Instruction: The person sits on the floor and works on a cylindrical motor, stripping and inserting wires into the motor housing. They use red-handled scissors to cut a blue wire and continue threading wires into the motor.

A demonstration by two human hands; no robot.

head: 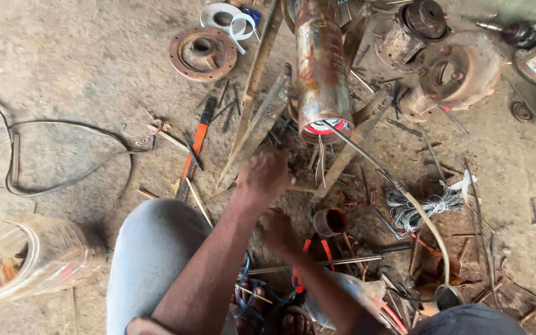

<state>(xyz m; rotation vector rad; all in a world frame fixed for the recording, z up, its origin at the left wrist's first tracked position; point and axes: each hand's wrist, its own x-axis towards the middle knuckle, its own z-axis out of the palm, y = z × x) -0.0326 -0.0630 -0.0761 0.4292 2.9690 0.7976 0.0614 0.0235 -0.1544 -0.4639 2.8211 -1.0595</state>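
A rusty metal cylinder (322, 68) with red and white windings at its mouth rests tilted on a frame of rusty bars (252, 87). My left hand (265, 177) is blurred, just below and left of the cylinder's mouth, next to the bars; its fingers look curled. My right hand (277, 232) sits lower, fingers bent, beside a small rusty cup (330, 221) and red-handled pliers (327, 251). Whether either hand grips anything is hidden. A thin grey wire (404, 195) curves from the cylinder's mouth down to the right.
On the dirt floor lie a white wire bundle (417, 208), a steel rod (342, 262), an orange-handled tool (196, 146), a rusty flange (203, 53), motor housings (457, 71), a black cable (63, 124) and a plastic jar (26, 257). My grey-trousered knee (150, 254) is lower left.
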